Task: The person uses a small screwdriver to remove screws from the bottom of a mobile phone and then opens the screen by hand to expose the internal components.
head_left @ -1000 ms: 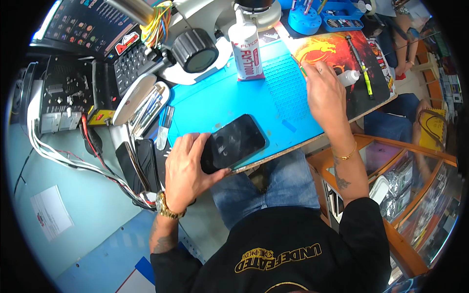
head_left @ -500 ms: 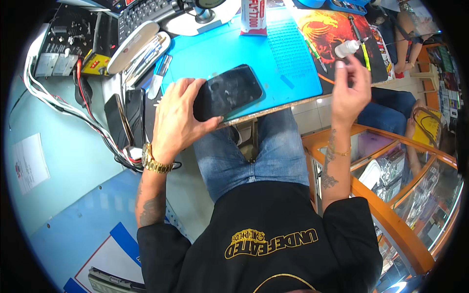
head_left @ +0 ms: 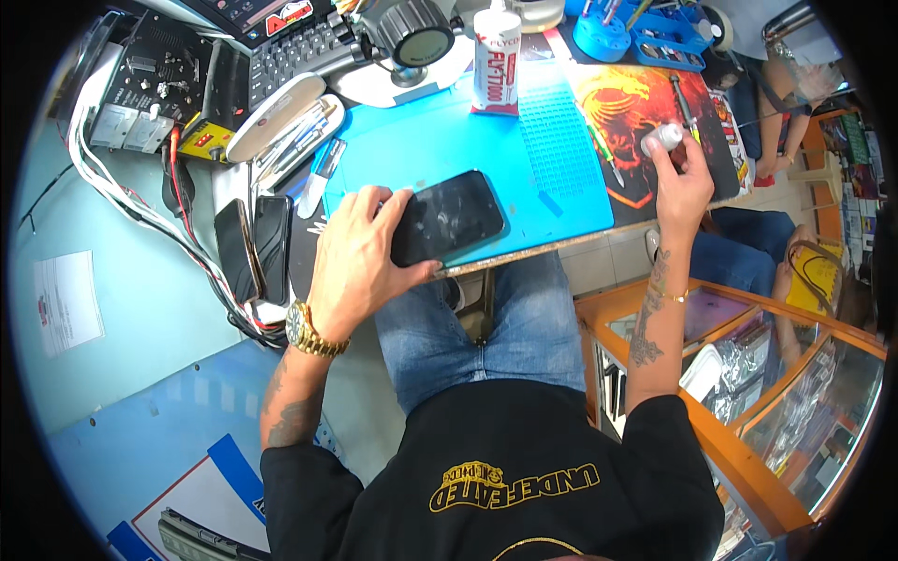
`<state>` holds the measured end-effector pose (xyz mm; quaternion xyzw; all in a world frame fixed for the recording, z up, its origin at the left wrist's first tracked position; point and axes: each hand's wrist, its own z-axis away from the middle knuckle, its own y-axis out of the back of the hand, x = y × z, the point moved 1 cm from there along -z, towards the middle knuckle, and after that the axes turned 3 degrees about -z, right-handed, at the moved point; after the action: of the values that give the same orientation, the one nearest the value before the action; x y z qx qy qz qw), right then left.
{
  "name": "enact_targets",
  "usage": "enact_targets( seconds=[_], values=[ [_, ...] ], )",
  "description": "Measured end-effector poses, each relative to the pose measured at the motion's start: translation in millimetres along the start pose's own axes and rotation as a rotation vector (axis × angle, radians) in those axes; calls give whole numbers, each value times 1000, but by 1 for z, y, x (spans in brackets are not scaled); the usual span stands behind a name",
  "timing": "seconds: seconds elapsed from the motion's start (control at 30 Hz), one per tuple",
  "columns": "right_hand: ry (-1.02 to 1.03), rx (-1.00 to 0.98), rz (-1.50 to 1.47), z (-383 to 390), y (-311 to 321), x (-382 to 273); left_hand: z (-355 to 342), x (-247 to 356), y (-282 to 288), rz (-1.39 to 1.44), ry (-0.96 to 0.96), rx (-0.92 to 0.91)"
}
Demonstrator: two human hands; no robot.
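A dark smartphone (head_left: pixel 449 220) with a smudged black face lies at the front edge of the blue work mat (head_left: pixel 383 150). My left hand (head_left: pixel 360 248) grips its left end, thumb along the near edge and fingers at the far corner. Over the dark mat with a fiery picture (head_left: pixel 617 93), my right hand (head_left: pixel 685 187) pinches a small white bottle (head_left: pixel 660 140) between thumb and fingers. A green screwdriver (head_left: pixel 603 145) lies left of this bottle.
Behind the phone stands a white and red glue tube (head_left: pixel 496 65). A microscope stand (head_left: pixel 412 70), keyboard (head_left: pixel 295 65) and open tool case (head_left: pixel 290 122) fill the back left. Two phones (head_left: pixel 257 248) lie by cables at left. A glass display case (head_left: pixel 739 365) stands at right.
My right fingers have closed further round the white bottle, and its tilt has changed. My left hand still holds the phone. The whole view has shifted, showing more of the table's back.
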<state>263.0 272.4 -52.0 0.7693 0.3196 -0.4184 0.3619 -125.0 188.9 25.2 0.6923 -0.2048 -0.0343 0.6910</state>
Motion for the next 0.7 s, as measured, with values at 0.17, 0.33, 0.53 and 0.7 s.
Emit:
enact_targets(
  seconds=[0.17,0.33,0.53,0.7],
  values=[
    [222,-199,185,11,8,-50,2,4,2,9,-10,7],
    [182,-610,156,40,-20,-95,3,5,3,57,24,-14],
    [534,-684,358,41,-51,-93,6,5,0,9,30,1],
    [666,-725,417,38,-56,-83,3,6,-5,-3,26,-13]
  ],
)
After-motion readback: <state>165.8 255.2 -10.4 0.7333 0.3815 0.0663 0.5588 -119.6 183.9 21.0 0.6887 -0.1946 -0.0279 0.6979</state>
